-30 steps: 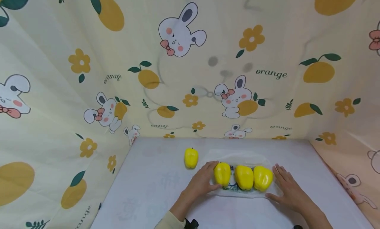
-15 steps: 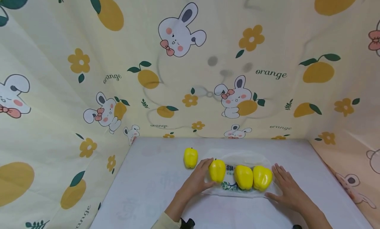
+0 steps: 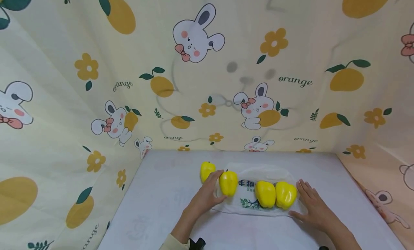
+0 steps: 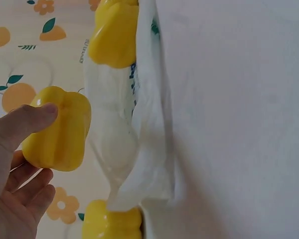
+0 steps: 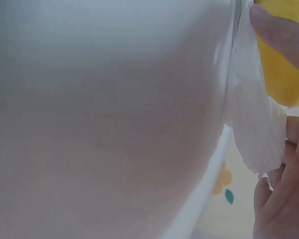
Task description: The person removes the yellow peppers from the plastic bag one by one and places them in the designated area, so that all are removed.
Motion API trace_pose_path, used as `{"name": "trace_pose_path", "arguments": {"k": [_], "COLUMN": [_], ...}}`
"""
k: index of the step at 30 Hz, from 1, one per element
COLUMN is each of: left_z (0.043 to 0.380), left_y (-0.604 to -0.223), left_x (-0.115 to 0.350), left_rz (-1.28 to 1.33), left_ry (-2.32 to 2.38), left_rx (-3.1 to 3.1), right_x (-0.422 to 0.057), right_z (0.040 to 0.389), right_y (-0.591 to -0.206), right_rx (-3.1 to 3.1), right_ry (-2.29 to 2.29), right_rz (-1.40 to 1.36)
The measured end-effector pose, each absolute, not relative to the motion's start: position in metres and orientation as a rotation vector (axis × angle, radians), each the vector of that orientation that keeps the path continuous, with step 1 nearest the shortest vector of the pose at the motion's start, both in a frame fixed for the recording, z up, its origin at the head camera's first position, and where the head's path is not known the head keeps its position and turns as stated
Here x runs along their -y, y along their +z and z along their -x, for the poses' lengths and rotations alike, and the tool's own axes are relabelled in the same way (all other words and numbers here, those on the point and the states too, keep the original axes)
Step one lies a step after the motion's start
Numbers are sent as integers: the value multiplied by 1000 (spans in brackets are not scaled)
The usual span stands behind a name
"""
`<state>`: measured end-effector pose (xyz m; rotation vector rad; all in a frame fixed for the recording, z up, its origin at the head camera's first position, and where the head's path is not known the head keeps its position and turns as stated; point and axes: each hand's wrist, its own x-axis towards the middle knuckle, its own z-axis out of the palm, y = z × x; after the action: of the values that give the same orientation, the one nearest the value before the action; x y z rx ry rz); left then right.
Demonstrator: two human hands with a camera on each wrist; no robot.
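We listed one table [image 3: 158, 203], its white top faintly marked. Directly on it we counted: one bag [image 3: 233, 206], white, printed dark and green, spread flat; one pepper [image 3: 206, 169], yellow, left of the bag, partly hidden.

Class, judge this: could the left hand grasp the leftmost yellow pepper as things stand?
Probably not: the left hand holds another yellow pepper. The leftmost pepper sits close by, but that hand looks occupied until it lets go.
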<state>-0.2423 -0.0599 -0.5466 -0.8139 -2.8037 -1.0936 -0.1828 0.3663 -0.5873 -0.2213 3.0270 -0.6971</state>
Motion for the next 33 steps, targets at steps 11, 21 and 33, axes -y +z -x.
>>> {"name": "trace_pose_path", "arguments": {"k": [11, 21, 33], "left_z": [254, 259, 271], "left_y": [-536, -533, -535], "left_x": [87, 109, 132], "left_rz": [776, 728, 622], "left_ry": [-1093, -1133, -1176], "left_rx": [2741, 2687, 2684], "right_x": [-367, -367, -368], "right_z": [184, 183, 182], "right_y": [-583, -587, -591], "right_rx": [-3064, -3024, -3035], "right_ry": [-667, -734, -705], "right_rz": [252, 241, 248]}}
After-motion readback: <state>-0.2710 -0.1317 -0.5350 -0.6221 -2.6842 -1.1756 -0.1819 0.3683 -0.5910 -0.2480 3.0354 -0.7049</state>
